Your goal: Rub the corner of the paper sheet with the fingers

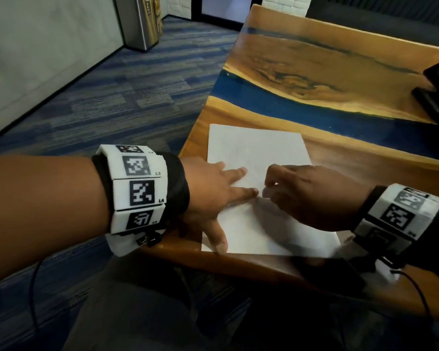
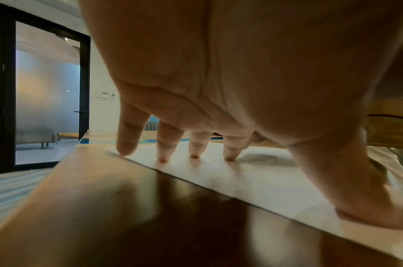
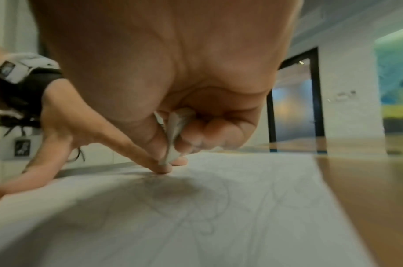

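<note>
A white sheet of paper (image 1: 256, 148) with faint pencil lines lies near the front left corner of a wooden table (image 1: 314, 59) that has a blue resin strip. My left hand (image 1: 221, 196) lies spread on the sheet's left part, its fingertips (image 2: 162, 159) and thumb pressing the paper (image 2: 264, 180) down. My right hand (image 1: 276, 183) is curled just right of those fingers. It pinches a small whitish object (image 3: 173, 144), perhaps an eraser, whose lower end touches the paper (image 3: 218, 216). The left hand (image 3: 58, 144) also shows in the right wrist view.
A dark screen device (image 1: 436, 92) stands at the table's right edge. A flat black object (image 1: 327, 272) lies at the near edge below my right wrist. The table's left edge drops to blue carpet, with a metal bin (image 1: 142, 21) far left and a glass door (image 2: 47, 90).
</note>
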The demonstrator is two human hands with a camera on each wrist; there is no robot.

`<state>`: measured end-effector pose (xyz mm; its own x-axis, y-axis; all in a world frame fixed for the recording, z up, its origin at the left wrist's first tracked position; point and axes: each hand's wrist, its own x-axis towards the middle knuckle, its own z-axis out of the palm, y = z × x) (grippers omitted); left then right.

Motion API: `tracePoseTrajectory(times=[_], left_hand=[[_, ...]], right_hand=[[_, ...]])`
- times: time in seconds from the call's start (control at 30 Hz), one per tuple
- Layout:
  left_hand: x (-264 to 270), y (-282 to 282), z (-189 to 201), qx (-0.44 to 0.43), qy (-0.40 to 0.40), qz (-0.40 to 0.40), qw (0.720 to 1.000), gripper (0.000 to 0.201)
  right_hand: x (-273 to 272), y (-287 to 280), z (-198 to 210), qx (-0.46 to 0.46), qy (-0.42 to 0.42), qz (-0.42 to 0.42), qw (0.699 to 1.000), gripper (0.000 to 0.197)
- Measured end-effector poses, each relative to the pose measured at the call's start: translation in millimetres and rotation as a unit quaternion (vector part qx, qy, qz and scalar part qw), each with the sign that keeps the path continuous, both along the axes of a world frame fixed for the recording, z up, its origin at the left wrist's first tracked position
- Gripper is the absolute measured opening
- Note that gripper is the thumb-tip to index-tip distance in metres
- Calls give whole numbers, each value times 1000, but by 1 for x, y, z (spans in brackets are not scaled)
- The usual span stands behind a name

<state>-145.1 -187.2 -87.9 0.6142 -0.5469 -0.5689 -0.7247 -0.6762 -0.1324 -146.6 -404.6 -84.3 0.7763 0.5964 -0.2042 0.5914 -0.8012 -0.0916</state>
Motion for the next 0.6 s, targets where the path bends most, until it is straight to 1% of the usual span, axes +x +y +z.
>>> tracePoseTrajectory(times=[0.07, 0.1, 0.17, 0.2, 0.27, 0.3, 0.37, 0.43, 0.5, 0.53, 0.6], left_hand=[[-1, 4, -2, -26, 18, -13, 999, 120], [0, 8, -2, -41, 33, -4, 999, 116], [3, 18, -1, -68, 56, 46, 995, 107], [5, 23, 1, -76, 53, 75, 993, 106], [7, 28, -1, -78, 30, 107, 991, 114], [7, 27, -2, -72, 17, 110, 991, 118], [6, 24, -7, -64, 1, 100, 993, 124], [7, 20, -8, -56, -3, 89, 994, 127], [9, 20, -5, -39, -4, 78, 996, 128], [10, 20, -3, -29, -4, 73, 997, 128], [12, 18, 0, -9, -6, 61, 998, 129]], right_hand=[[-4, -1, -6, 18, 29, 4, 999, 15], [-6, -2, -7, 22, 46, -1, 999, 16], [-8, -4, -7, 30, 74, -18, 997, 17], [-7, -6, -7, 29, 86, -23, 996, 16], [-7, -5, -6, 27, 106, -18, 994, 14], [-7, -2, -5, 26, 104, -7, 994, 13], [-2, 6, -2, 7, 71, 18, 997, 17], [5, 14, 2, -14, 42, 18, 999, 21], [4, 22, 2, -8, 47, 20, 999, 20], [-2, 27, 0, -4, 55, 41, 998, 18], [-21, 36, -5, -7, 65, 111, 992, 18]])
